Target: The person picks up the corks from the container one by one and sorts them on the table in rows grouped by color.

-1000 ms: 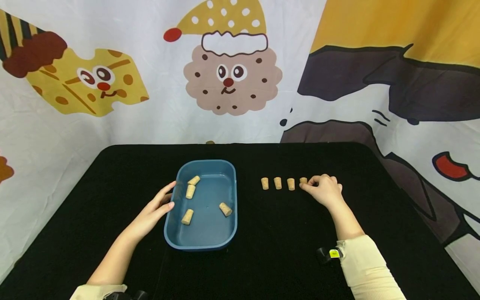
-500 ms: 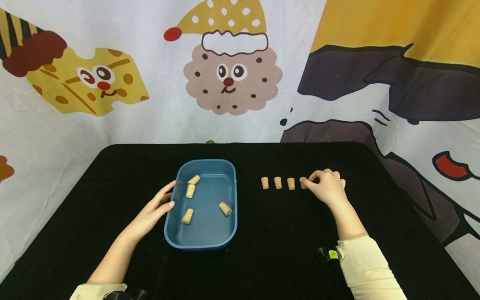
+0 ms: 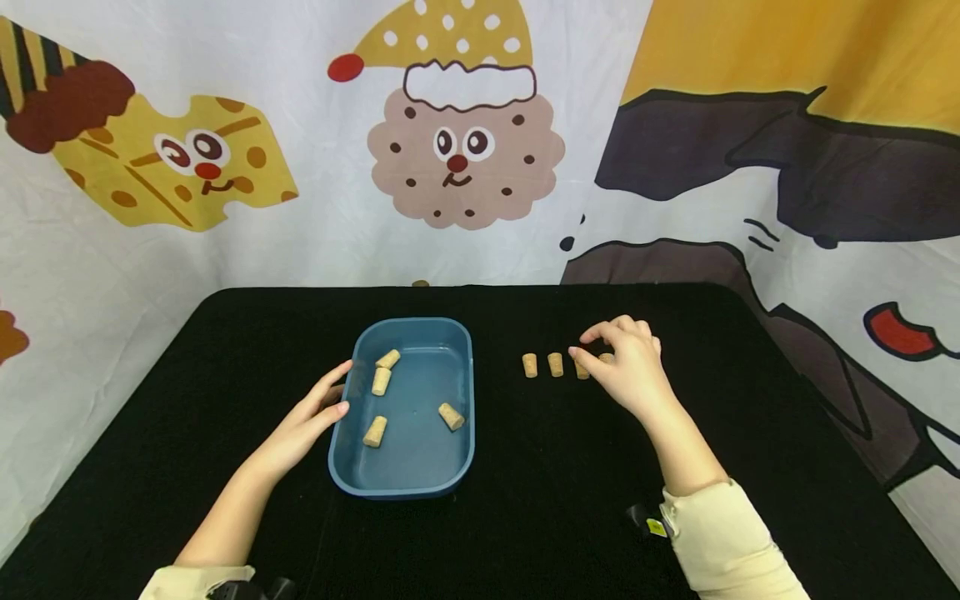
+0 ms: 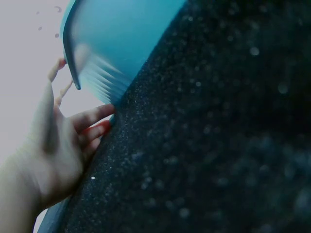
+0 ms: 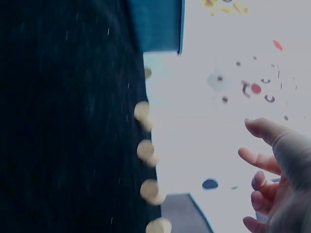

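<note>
Four-sided and blue, a plastic bin [image 3: 416,467] has several tapered corks lying inside, one a cork [image 3: 451,417] near its right wall. My left hand [image 3: 306,423] rests on the bin's left side, thumb and fingers extended; the left wrist view shows the fingers at the ribbed wall. To the right, several corks stand in a row, starting with the leftmost cork [image 3: 529,365]. My right hand [image 3: 632,367] hovers over the right end, partly covering a cork [image 3: 582,372] and the rightmost cork [image 3: 606,358]. Between its parted thumb and forefinger [image 5: 265,128] there is nothing.
A black cloth [image 3: 517,517] covers the table. Behind it hangs a white curtain [image 3: 315,258] with cartoon prints. A dark wrist device [image 3: 643,520] sits at the right sleeve.
My right hand has let go of the rightmost cork, lifted and moved left over the row, its thumb and forefinger parting. The left hand and bin stay put.
</note>
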Motion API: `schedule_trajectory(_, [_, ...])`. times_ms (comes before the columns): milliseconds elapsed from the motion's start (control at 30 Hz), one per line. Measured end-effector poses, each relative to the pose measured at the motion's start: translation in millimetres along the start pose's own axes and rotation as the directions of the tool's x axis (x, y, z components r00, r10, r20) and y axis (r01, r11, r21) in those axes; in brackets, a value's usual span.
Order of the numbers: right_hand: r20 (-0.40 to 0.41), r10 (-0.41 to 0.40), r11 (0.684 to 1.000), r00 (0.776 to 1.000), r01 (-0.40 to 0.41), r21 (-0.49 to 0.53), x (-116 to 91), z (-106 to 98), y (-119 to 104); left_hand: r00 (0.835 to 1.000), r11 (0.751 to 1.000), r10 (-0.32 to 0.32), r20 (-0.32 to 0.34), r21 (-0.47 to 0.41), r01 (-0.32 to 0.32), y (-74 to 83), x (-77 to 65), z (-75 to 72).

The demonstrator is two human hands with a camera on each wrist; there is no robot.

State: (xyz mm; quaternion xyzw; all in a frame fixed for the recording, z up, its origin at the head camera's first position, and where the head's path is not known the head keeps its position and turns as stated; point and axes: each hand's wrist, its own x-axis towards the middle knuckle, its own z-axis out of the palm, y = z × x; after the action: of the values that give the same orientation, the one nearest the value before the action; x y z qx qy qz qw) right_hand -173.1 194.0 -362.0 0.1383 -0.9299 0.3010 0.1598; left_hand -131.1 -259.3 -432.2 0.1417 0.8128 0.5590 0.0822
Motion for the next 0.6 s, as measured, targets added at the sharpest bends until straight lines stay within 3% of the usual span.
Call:
schedule_trajectory(267, [-0.001,-0.189,0.979,0.982,0.188,0.077,0.7,15.8,-41.0,1.0,1.0,-0.007,0.004,0.003,0.007,1.3,1.6,1.7])
schedule_trajectory(600, [0.119,-0.433,0.901,0.893,0.425,0.091,8.4,44.9,-91.9,1.0,1.0,-0.011,-0.002,0.0,0.011,0.7,0.2,0.3])
